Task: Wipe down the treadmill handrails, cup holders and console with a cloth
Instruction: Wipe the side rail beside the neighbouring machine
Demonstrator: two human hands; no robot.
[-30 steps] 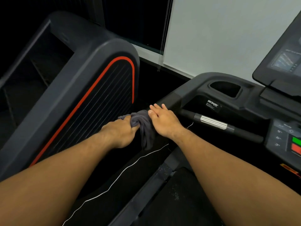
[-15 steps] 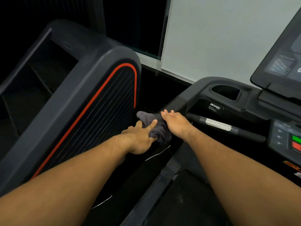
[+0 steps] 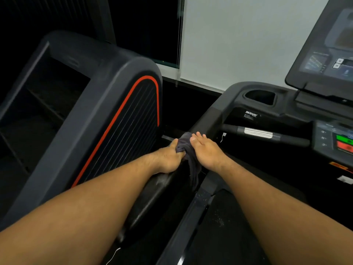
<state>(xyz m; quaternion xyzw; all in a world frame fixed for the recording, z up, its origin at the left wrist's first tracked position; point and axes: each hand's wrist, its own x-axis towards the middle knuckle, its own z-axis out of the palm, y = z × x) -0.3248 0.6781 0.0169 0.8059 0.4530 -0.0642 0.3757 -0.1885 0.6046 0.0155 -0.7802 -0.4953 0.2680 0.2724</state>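
Note:
A dark grey cloth (image 3: 188,152) is draped over the treadmill's left handrail (image 3: 152,196), its tail hanging down the inner side. My left hand (image 3: 169,159) grips the cloth from the left side of the rail. My right hand (image 3: 207,152) lies flat on the cloth from the right, fingers stretched forward. Ahead on the right are the cup holder (image 3: 260,97), a crossbar grip with a silver sensor (image 3: 257,133), and the console with its screen (image 3: 328,60) and green and red buttons (image 3: 344,143).
A neighbouring black machine with a red stripe and ribbed panel (image 3: 114,119) stands close on the left. The treadmill belt (image 3: 225,236) runs below. A thin white cord (image 3: 113,255) lies near the floor. A pale blind and dark window are behind.
Both hands with the cloth have slid back along the handrail towards me. My left hand has closed more tightly on the cloth.

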